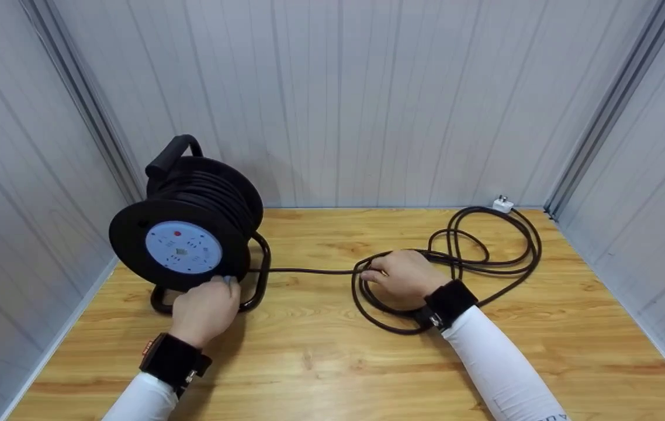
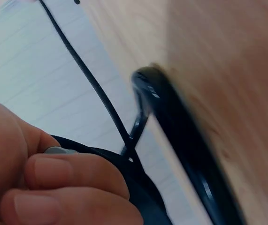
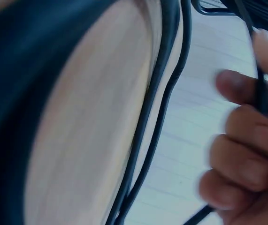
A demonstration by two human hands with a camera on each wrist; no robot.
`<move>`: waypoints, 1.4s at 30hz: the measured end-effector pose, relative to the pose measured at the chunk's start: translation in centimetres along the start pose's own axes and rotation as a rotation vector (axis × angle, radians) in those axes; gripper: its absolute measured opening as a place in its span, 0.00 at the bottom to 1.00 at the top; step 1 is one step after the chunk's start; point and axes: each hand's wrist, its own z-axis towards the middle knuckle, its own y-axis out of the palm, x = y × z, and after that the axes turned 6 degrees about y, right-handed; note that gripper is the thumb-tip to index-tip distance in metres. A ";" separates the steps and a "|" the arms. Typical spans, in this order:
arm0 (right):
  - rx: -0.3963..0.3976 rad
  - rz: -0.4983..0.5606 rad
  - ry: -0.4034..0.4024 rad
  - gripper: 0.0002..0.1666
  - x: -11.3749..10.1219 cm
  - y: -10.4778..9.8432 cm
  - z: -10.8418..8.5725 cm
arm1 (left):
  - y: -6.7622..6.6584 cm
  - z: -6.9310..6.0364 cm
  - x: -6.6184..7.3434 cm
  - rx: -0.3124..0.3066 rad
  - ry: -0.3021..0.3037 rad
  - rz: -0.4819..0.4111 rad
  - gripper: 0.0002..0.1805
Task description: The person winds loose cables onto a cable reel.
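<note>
A black cable reel (image 1: 122, 237) with a pale blue socket face (image 1: 184, 247) stands at the left of the table. My left hand (image 1: 205, 310) is at the reel's lower front edge, its fingers curled round a small grey knob (image 1: 228, 279); the left wrist view shows the knob (image 2: 61, 150) partly hidden by the fingers. The black cable (image 1: 309, 271) runs from the reel to my right hand (image 1: 405, 275), which grips it with curled fingers above the loose coils. In the right wrist view the cable (image 3: 261, 89) passes through that hand (image 3: 251, 150).
Loose cable loops (image 1: 537, 251) spread over the table's right half, ending in a white plug (image 1: 502, 204) near the back wall. The reel's tubular black stand (image 1: 263, 275) rests on the wooden table (image 1: 321, 362). Panelled walls (image 1: 338, 105) enclose the back and sides.
</note>
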 end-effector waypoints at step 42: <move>0.427 -0.178 0.054 0.32 2.7 -0.7 -0.1 | -3.3 -0.5 -6.6 -0.233 -0.192 -0.032 0.32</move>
